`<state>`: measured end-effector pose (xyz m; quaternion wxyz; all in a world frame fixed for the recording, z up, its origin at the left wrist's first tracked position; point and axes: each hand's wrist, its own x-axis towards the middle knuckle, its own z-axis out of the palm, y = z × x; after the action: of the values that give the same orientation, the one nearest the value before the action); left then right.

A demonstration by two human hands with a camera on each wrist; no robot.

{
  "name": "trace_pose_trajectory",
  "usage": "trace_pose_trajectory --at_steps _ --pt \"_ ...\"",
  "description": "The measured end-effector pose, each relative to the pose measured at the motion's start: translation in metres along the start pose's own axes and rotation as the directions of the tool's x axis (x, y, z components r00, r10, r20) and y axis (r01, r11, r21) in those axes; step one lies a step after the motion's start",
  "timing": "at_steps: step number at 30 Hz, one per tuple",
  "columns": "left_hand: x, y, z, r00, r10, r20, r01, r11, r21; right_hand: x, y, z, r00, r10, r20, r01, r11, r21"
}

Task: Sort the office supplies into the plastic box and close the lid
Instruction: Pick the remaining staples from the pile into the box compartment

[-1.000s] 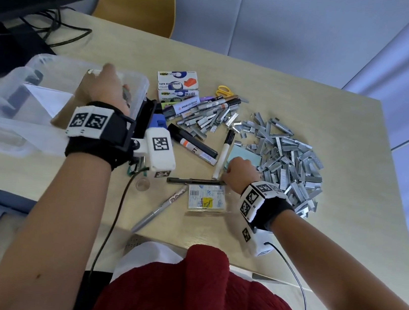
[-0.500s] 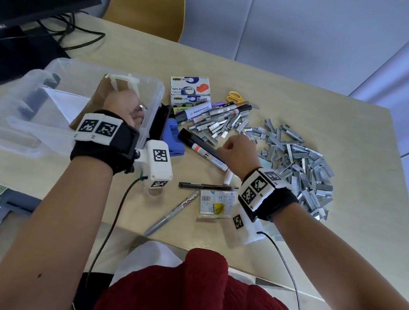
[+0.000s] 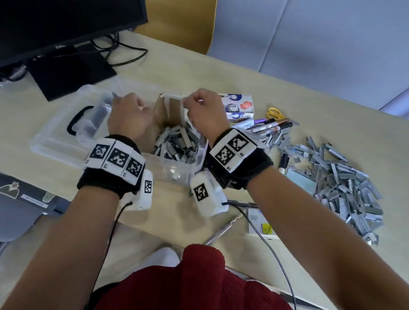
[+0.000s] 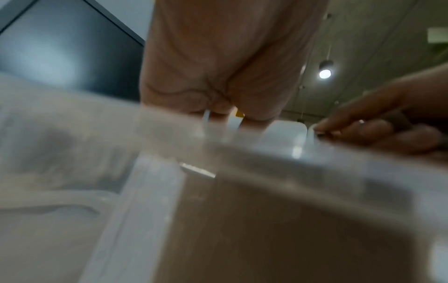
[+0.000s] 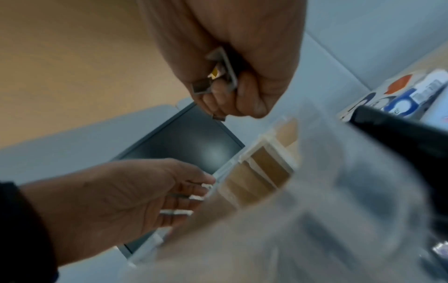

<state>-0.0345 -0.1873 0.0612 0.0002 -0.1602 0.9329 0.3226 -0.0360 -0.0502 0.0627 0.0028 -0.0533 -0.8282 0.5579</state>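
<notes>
Staples (image 3: 177, 144) fill the box (image 3: 169, 168) at centre frame, just below my right hand (image 3: 203, 113). Left wrist view: my left hand (image 4: 218, 63), fingers hidden, state unclear. Right wrist view: my right fingers (image 5: 242, 92) curl round staple strips (image 5: 224, 70), top centre, box lower right.

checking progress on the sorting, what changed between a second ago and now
The right hand left the loose staple pile with a fistful of staple strips and now holds them above the plastic box. The left hand stayed at the box. Markers, scissors and tape boxes did not move.
</notes>
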Motion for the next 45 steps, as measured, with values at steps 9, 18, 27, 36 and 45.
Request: trace_pose_trajectory --at_steps 9,18,27,36,45 --pt "0.011 -0.027 0.019 0.982 0.174 0.074 -0.174 0.985 -0.002 -0.013 0.014 0.039 0.944 -0.132 0.303 0.278 0.814 -0.511" --pt "0.011 -0.027 0.019 0.988 0.143 0.055 -0.141 0.989 -0.040 -0.019 0.018 0.033 0.933 -0.223 0.282 0.348 0.756 -0.555" --pt "-0.033 0.046 0.032 0.929 0.370 -0.008 -0.363 0.909 -0.205 -0.041 0.064 -0.063 0.921 -0.302 -0.247 0.219 0.924 -0.314" --pt "-0.096 0.113 0.115 0.791 0.510 0.339 -0.408 0.852 -0.328 -0.069 0.160 -0.189 0.968 0.145 -0.207 -0.242 0.771 -0.590" --pt "-0.115 0.126 0.174 0.759 0.233 0.608 0.081 0.893 -0.443 -0.085 0.200 -0.220 0.955 0.295 0.022 -0.150 0.549 -0.822"
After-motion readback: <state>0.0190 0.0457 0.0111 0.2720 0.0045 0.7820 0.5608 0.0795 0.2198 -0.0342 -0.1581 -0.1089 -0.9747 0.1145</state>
